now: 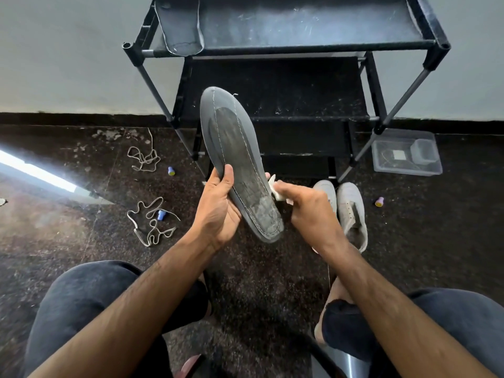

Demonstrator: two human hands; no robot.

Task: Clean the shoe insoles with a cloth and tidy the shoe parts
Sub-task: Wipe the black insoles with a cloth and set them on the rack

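Left hand [218, 211] grip clasps grey insole [240, 170] near heel end, thumb on worn top face, toe end tilted up toward black shoe rack [286, 45]. Right hand [308, 211] grip pinches white cloth [276, 190] against insole's right edge. Second insole [181, 25] lies on rack's top shelf. White sneakers [346, 208] on floor just behind right hand; loose laces [150, 222] on floor at left.

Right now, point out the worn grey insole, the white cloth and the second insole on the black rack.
Worn grey insole [234, 159]: head view, mid footbed.
White cloth [276, 190]: head view, exposed fold.
Second insole [181, 25]: head view, its middle, top shelf.
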